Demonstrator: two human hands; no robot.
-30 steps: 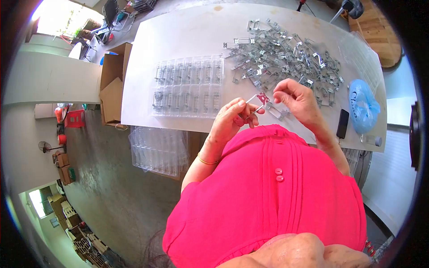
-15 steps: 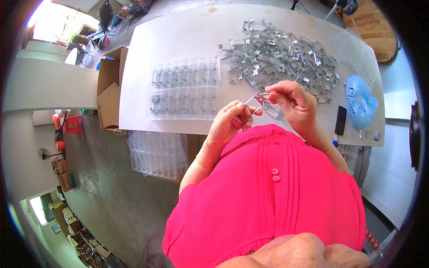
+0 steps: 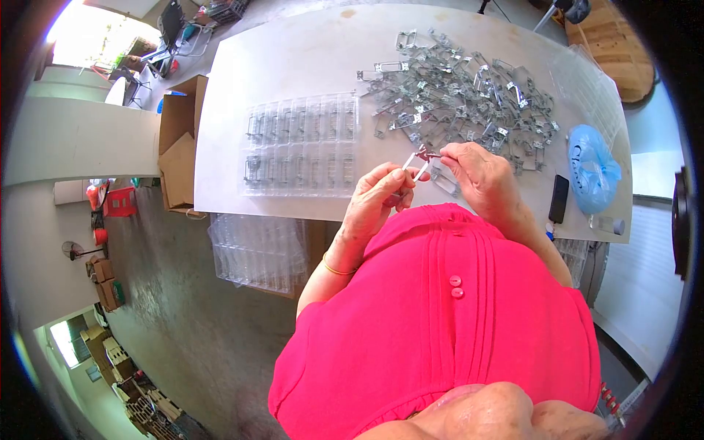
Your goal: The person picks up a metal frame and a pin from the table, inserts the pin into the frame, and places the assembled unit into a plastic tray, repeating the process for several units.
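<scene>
The left hand point(image 3: 378, 196) pinches the lower end of a thin silver metal clip with a small red piece point(image 3: 416, 166), held above the near edge of the white table point(image 3: 293, 59). The right hand point(image 3: 477, 174), apart a second ago, has closed in and now grips the red tip, so both hands work one part. The heap of loose silver metal clips point(image 3: 462, 92) and the clear plastic compartment tray point(image 3: 304, 143) lie untouched.

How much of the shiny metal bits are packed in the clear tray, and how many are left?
A few slots at the left end of the clear tray look filled; the rest look empty. The left hand and right hand hold one metal clip between them. A big pile of metal clips waits on the table.
</scene>
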